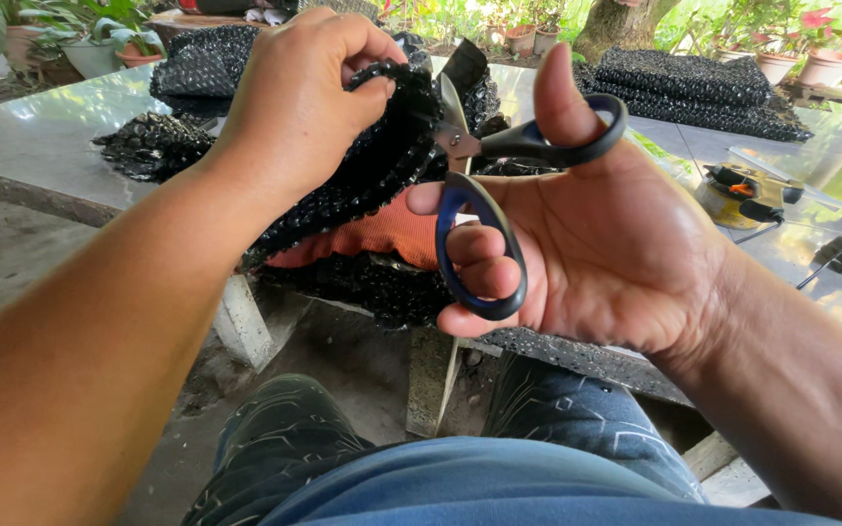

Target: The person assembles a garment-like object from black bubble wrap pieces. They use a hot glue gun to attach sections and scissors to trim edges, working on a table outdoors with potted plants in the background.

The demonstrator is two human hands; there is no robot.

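Scissors (484,185): one pair, steel blades, black and blue plastic loops, held above the table edge with blades opened against the beaded piece.
Right hand (587,253): thumb through the black loop, fingers curled in the blue one, spread apart.
Left hand (299,102): fingers closed tight, pinching the beaded piece.
Beaded piece (372,166): glossy black, bumpy, curved, with orange cloth (382,239) under it.
Table (41,136): smooth grey stone, reflective.
Stacks (684,83): more black beaded sheets, piled flat at the far side.
Pots (816,63): several clay ones holding green plants.
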